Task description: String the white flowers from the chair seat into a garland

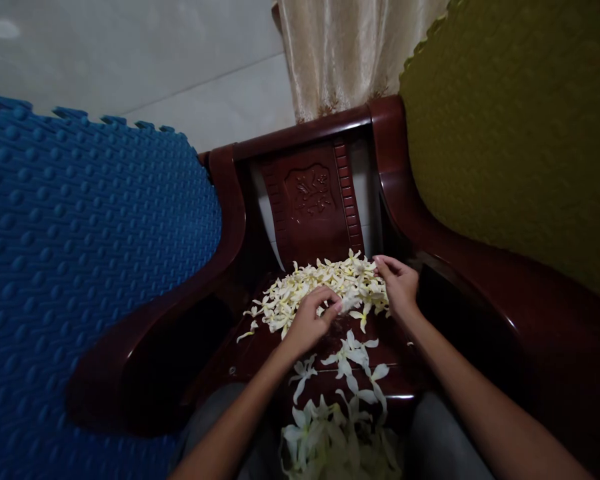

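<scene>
Flowers (pixel 330 273), pale cream with touches of yellow, heaped on the seat (pixel 260 353) of a dark red wooden chair (pixel 305 137), a little off the middle toward 5 o'clock. Stray bloom (pixel 247 331) apart from the heap toward 7 o'clock.

Left hand (pixel 316 313) at the near edge of the heap, toward 6 o'clock, thumb and fingers curled in a narrow pinch. Blurred white petals just at the thumb tip; cannot tell whether gripped or merely touched. Right hand (pixel 401 283) at the heap's edge toward 4 o'clock, thumb and forefinger close together beside petals; cannot tell whether holding any.

Looser, whiter flowers (pixel 351 357) nearer the body toward 5 o'clock, around the seat's front edge. More blooms bunched at 6 o'clock, apparently in a see-through container (pixel 286 457), kind unclear. Grey-clad legs (pixel 447 427) on either side, at 5 and 7 o'clock.

Carved backrest panel (pixel 307 230) at 12 o'clock. Bumpy blue mat (pixel 90 253) at 9 o'clock, against the outside of one armrest (pixel 190 303); olive mat (pixel 520 133) at 2 o'clock, beside the other. Shiny beige curtain (pixel 355 53) at 1 o'clock, pale tiled floor (pixel 130 53) at 11.
</scene>
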Tool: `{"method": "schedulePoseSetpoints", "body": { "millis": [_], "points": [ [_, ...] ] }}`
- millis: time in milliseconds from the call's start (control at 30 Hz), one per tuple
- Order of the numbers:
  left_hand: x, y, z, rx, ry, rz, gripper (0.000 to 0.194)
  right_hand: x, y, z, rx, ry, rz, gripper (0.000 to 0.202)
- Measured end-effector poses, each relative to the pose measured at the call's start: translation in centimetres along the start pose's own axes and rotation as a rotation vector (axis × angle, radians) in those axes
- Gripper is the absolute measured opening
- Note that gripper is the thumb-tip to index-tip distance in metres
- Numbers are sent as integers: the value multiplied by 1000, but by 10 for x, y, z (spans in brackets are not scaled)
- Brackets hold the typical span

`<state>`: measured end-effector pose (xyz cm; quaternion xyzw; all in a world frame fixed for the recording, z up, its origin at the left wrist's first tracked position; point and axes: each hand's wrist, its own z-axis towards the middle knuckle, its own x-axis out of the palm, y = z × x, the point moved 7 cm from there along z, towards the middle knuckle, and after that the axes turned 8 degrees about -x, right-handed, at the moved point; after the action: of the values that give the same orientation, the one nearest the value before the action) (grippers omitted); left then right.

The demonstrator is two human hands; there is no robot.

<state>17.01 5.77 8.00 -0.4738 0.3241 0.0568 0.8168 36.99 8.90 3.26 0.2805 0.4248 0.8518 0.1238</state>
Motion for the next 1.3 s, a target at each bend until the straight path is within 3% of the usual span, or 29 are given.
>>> {"method": "schedulePoseSetpoints", "body": {
  "millis": [100,167,233,300,400,467,800,967,1300],
  "points": [
    [6,-8,-3,26,77,43,28,-6,2,5,-15,-10,-27,36],
    [1,-7,-3,-5,11,35,38,2,9,3,-20,68,-33,34],
    [-9,-4,-2,-36,-116,23,41,15,17,-4,-17,190,-29,30],
    [-17,-1,-1,-42,-202,13,31,32,25,-15,-17,355,-23,25],
    [-16,3,2,-41,-155,-31,17,53,35,-32,-53,578,-15,21],
    [-13,7,3,-64,-103,-75,15,60,40,-39,-80,645,-8,20],
    [-17,6,3,-66,-143,-132,23,59,35,-39,-3,599,-9,22],
    [-16,13,2,-145,-183,-167,19,61,41,-41,-68,597,-58,20],
    [-14,5,1,-37,-153,-125,26,61,38,-40,-39,591,-76,22]
  ]
}}
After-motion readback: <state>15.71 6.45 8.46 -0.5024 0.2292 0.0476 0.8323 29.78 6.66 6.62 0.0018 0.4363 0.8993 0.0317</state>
